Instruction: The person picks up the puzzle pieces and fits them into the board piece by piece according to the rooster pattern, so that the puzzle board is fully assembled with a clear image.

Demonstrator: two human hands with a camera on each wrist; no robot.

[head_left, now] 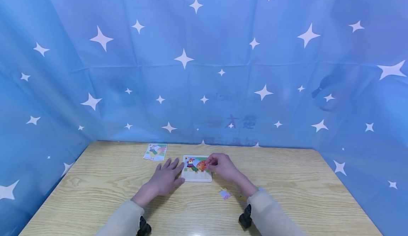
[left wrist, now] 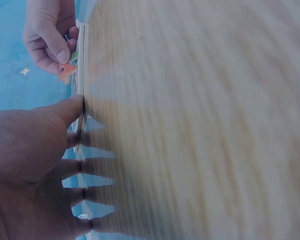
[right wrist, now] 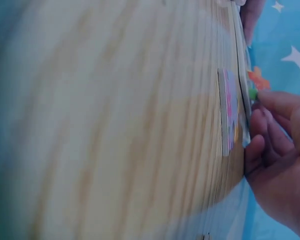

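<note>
A small jigsaw puzzle board with a rooster picture lies on the table in the head view; its lower strip is bare and pale. My right hand pinches an orange and green puzzle piece at the board's right side, standing tilted up in the right wrist view. Whether it touches the board cannot be told. The left hand rests with fingers spread on the table at the board's left, its thumb against the board edge. Seen from the left wrist, the piece sits between thumb and fingers.
A picture card showing the rooster lies at the back left of the wooden table. Loose puzzle pieces lie in front of the board, partly beneath the right forearm. A blue starred curtain hangs behind the table.
</note>
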